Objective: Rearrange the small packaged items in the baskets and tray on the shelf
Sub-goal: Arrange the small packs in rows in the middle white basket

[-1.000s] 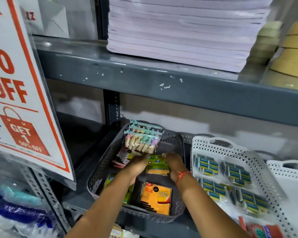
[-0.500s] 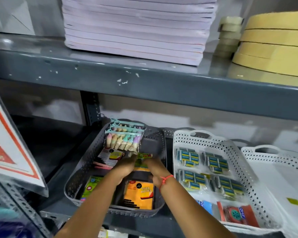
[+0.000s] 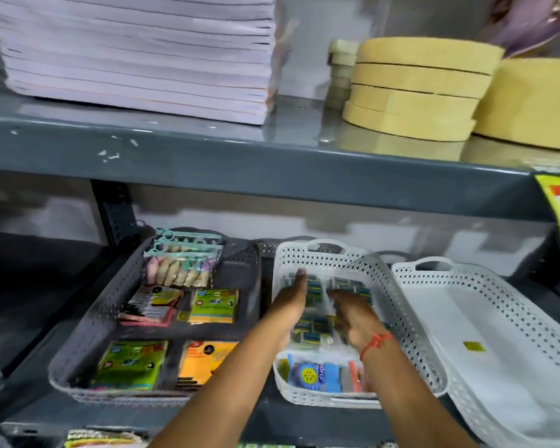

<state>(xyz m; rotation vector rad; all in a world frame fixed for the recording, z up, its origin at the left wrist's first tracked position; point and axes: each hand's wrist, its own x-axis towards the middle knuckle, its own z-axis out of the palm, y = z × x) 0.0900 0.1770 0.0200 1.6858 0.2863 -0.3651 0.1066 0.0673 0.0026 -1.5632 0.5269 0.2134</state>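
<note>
Head view: left hand [image 3: 290,297] and right hand [image 3: 353,315], grip apart, over packets [image 3: 317,328] in white basket [image 3: 401,305].

Both hands reach into the middle white basket [image 3: 398,305] on the lower shelf [image 3: 23,376]. The left hand [image 3: 290,297] lies flat, fingers stretched over the clear-wrapped packets of blue and green items [image 3: 311,331]; the right hand [image 3: 353,318], a red thread at its wrist, rests spread on the same packets just beside it. Motion blur hides whether either grip has closed on anything. A blue packet [image 3: 316,376] lies at the basket's near end. To the left, the grey basket [image 3: 88,334] holds a bag of pastel pieces [image 3: 181,266], green packs [image 3: 214,305] and an orange pack [image 3: 204,360]. A second white basket [image 3: 498,318] sits to the right. Above, stacked paper [image 3: 136,53] and tan tape rolls [image 3: 414,88] fill the upper shelf [image 3: 240,163].
</note>
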